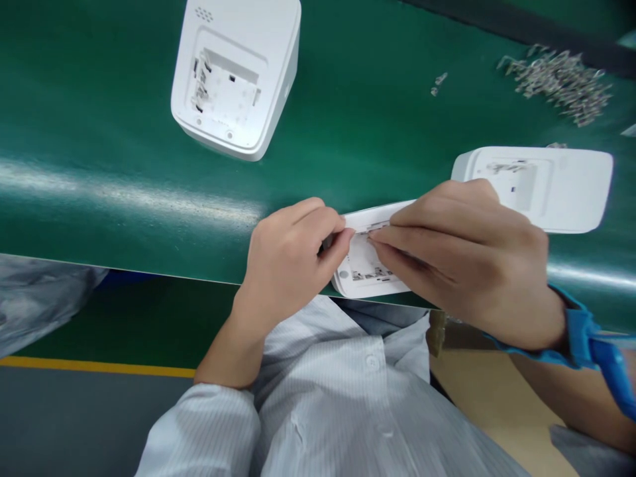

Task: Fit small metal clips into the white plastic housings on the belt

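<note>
The middle casing (355,286), white and lying at the near edge of the green surface (124,132), is the thing being worked on, and everything else is placed from it. At its left end is the left hand (291,258), whose grip is closed, thumb and forefinger drawn together on the rim, seemingly to steady it. Over its right part is the right hand (472,258), its fingertips pinched together at the open recess (358,255); whether they grip a small part cannot be told. Metal contacts (370,273) show along the recess's near side. The step in hand looks like close fingertip work at the recess's far side. As a judgement, the next move calls for a steady casing, a light, exact touch and a clear view past the fingers. Right of the middle casing and farther out lies the right casing (579,189), partly behind the right hand; beyond that is a heap of small metal pieces (561,83), with a few loose pieces (438,84) to its left. Far out to the left is the upper casing (233,20), its recess also showing contacts.
</note>
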`<act>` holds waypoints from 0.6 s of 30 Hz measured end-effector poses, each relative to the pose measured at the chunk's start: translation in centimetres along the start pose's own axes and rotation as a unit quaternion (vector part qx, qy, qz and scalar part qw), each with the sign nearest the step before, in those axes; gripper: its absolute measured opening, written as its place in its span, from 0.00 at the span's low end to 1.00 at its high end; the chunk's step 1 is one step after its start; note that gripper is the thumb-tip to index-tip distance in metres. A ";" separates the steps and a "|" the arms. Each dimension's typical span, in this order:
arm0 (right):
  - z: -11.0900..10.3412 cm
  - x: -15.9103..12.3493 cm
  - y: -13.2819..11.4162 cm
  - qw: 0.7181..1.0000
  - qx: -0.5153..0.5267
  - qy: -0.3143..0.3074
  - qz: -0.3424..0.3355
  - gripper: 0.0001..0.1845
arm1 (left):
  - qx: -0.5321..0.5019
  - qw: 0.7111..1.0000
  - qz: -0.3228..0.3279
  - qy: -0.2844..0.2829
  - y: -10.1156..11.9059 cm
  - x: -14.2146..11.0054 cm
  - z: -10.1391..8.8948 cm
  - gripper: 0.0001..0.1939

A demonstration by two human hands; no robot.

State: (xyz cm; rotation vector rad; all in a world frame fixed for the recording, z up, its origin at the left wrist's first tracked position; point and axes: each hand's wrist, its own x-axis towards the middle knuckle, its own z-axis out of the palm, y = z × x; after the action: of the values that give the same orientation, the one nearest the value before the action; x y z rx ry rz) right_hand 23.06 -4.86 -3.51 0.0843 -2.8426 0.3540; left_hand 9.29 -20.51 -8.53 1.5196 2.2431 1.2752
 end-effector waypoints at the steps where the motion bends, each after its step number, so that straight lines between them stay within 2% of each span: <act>1: 0.0 0.0 0.0 1.000 -0.004 0.002 -0.009 0.05 | 0.002 1.000 -0.001 -0.003 0.0 0.0 0.0 0.13; 5: 0.2 -0.1 0.1 1.000 0.003 0.008 -0.019 0.05 | 0.010 1.000 -0.009 -0.010 0.2 0.0 0.0 0.14; 11: 0.0 -0.1 0.1 1.000 0.011 -0.017 -0.007 0.06 | 0.010 0.999 -0.041 -0.006 0.5 0.1 0.2 0.13; 18: 0.2 -0.2 0.1 1.000 0.006 -0.029 0.006 0.08 | 0.043 0.998 -0.036 0.014 1.1 -0.2 0.9 0.09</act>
State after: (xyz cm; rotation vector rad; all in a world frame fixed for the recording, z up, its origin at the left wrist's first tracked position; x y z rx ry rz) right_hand 23.20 -4.76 -3.80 0.0812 -2.8990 0.3758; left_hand 10.63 -20.04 -8.40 1.4432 2.3756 1.2030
